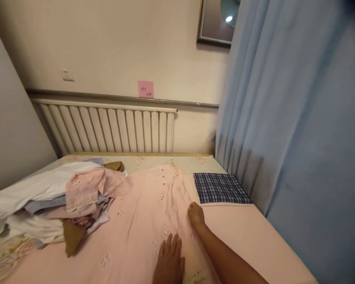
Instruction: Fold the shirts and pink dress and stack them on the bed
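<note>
A pale pink embroidered garment (144, 213) lies spread flat across the bed. My left hand (169, 262) rests on it near the bottom edge, palm down, fingers stretched out together. My right hand (196, 216) reaches further forward along the garment's right edge, its fingers curled down onto the cloth; I cannot make out whether they pinch it.
A heap of mixed clothes (53, 205), white, pink, blue and brown, sits on the bed's left side. A folded dark blue checked cloth (220, 188) lies at the right. A white radiator (106, 128) lines the wall behind, and a blue curtain (292, 130) hangs at the right.
</note>
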Demonstrator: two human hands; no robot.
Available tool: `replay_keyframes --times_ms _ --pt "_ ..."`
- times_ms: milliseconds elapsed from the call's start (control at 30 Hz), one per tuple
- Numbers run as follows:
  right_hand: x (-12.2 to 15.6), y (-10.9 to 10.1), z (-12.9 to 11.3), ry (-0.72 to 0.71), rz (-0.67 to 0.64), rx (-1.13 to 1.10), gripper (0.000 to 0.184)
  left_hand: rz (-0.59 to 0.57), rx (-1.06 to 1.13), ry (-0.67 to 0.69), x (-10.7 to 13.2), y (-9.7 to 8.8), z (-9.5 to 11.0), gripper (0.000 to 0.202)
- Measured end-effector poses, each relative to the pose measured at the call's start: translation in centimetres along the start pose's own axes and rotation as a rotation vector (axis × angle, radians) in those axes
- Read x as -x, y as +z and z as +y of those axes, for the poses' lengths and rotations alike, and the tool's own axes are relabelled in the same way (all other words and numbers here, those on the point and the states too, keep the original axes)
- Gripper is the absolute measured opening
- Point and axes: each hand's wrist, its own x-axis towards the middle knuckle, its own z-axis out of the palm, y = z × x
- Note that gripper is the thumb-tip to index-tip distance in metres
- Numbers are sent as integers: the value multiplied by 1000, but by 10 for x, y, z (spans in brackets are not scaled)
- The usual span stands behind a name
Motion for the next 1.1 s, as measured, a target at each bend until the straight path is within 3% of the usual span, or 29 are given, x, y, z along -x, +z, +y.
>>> replay_keyframes --times_ms 167,400,600,700,833,933,1100 --pt "-14 16 0 -51 -5 -15 10 -12 10 6 -2 6 -2 52" --pt "-7 20 5 -166 149 9 33 54 -13 30 -1 19 -6 53" --pt "12 14 3 -264 209 82 38 51 -9 21 0 18 -4 54" --pt "25 22 -5 -476 177 116 41 55 10 12 1 16 -3 55" --pt "45 37 -3 -769 35 167 44 37 34 3 3 11 0 58" --pt "49 43 2 -800 -68 205 44 25 56 -23 3 7 3 59" --pt "47 41 6 -743 -131 201 44 27 92 -52 5 -3 7 57"
